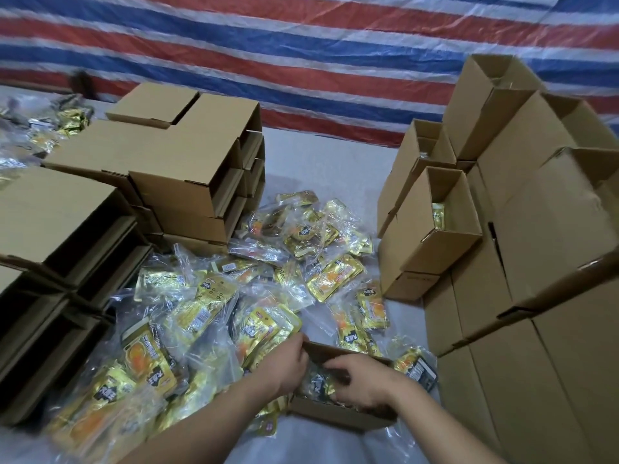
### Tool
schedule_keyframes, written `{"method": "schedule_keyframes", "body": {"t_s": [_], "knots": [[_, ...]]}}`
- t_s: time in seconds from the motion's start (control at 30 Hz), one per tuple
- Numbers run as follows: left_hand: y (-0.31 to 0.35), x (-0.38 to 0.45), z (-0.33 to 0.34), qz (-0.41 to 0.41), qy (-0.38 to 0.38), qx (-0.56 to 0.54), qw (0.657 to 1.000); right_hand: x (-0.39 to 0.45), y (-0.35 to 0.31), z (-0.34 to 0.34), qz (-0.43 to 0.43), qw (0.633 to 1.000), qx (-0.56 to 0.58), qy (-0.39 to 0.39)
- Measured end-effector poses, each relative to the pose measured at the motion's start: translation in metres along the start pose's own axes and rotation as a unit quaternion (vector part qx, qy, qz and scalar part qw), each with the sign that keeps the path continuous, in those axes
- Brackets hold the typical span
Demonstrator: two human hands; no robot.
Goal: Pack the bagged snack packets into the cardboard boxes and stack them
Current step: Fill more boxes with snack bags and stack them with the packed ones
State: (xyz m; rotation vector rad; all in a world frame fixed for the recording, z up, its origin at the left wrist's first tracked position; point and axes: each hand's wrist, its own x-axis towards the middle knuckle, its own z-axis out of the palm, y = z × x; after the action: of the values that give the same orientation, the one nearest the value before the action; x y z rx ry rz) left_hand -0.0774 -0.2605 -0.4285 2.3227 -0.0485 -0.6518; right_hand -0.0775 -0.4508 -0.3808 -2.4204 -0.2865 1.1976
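Stacks of plain brown cardboard boxes (522,209) flank a heap of clear-bagged gold snack packets (254,286). Open brown box (335,413) sits nearest (for easy reach); left hand (289,365) grips its wall, steadying it, right hand (363,385) presses packets inside.

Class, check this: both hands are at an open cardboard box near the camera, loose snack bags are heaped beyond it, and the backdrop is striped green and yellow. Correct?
One error: the head view shows the backdrop striped red, blue and white. Both hands, left hand and right hand, are at the open box, with snack bags heaped beyond.
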Motion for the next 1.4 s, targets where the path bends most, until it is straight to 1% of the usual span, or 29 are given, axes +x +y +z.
{"method": "schedule_keyframes", "body": {"t_s": [0.07, 0.17, 0.2, 0.27, 0.37, 0.4, 0.5, 0.6, 0.67, 0.73, 0.87, 0.9, 1.0, 1.1, 1.2, 1.27, 1.3, 1.33, 1.4], "knots": [[0.000, 0.000, 0.001, -0.003, -0.002, 0.002, 1.000, -0.001, -0.004, 0.003, 0.013, 1.000, -0.017, 0.003], [0.000, -0.001, 0.001, 0.000, -0.002, 0.007, 1.000, 0.008, -0.015, 0.017, 0.026, 0.996, -0.041, -0.074], [-0.001, -0.001, 0.001, 0.001, -0.002, 0.010, 1.000, 0.012, -0.017, 0.021, 0.027, 0.995, -0.050, -0.085], [-0.001, -0.002, 0.003, 0.004, 0.000, 0.003, 1.000, 0.019, -0.018, 0.022, 0.036, 0.994, -0.032, -0.096], [0.001, -0.002, 0.002, 0.005, -0.002, -0.011, 1.000, 0.023, -0.024, 0.003, 0.102, 0.987, 0.016, -0.124], [0.001, -0.001, 0.001, 0.005, -0.004, -0.014, 1.000, 0.025, -0.029, 0.000, 0.098, 0.989, 0.017, -0.112], [0.003, 0.000, 0.000, -0.004, -0.005, -0.026, 1.000, 0.031, -0.040, 0.004, 0.051, 0.996, 0.028, -0.070], [0.001, -0.001, 0.003, -0.008, -0.006, -0.031, 0.999, 0.037, -0.037, 0.026, 0.053, 0.996, 0.009, -0.067], [0.000, -0.001, 0.003, -0.011, -0.007, -0.034, 0.999, 0.036, -0.031, 0.033, 0.056, 0.996, 0.047, -0.049], [0.000, -0.001, 0.002, -0.015, -0.008, -0.035, 0.999, 0.032, -0.027, 0.032, 0.057, 0.992, 0.107, -0.030], [0.002, 0.000, 0.001, -0.010, -0.004, -0.028, 1.000, 0.017, -0.007, 0.014, 0.078, 0.978, 0.191, 0.041], [0.003, -0.001, 0.002, -0.011, -0.002, -0.028, 1.000, 0.014, -0.001, 0.011, 0.087, 0.979, 0.178, 0.045], [0.005, -0.003, 0.004, -0.022, 0.001, -0.035, 0.999, 0.015, 0.007, 0.015, 0.117, 0.990, 0.081, 0.000], [0.009, -0.003, 0.003, -0.030, 0.001, -0.034, 0.999, 0.021, 0.005, 0.026, 0.128, 0.988, 0.084, -0.003], [0.011, -0.003, 0.002, -0.036, -0.005, -0.032, 0.999, 0.015, 0.004, 0.019, 0.109, 0.992, 0.068, 0.005], [0.011, -0.004, 0.001, -0.035, -0.007, -0.035, 0.999, 0.005, 0.004, 0.012, 0.092, 0.994, 0.059, 0.024], [0.011, -0.004, 0.001, -0.035, -0.008, -0.036, 0.999, 0.000, 0.004, 0.007, 0.079, 0.993, 0.063, 0.055], [0.011, -0.004, 0.000, -0.035, -0.007, -0.037, 0.999, -0.006, 0.004, 0.001, 0.065, 0.990, 0.071, 0.106], [0.011, -0.005, 0.000, -0.037, -0.006, -0.035, 0.999, -0.013, 0.007, -0.010, 0.021, 0.971, 0.081, 0.224]]}}
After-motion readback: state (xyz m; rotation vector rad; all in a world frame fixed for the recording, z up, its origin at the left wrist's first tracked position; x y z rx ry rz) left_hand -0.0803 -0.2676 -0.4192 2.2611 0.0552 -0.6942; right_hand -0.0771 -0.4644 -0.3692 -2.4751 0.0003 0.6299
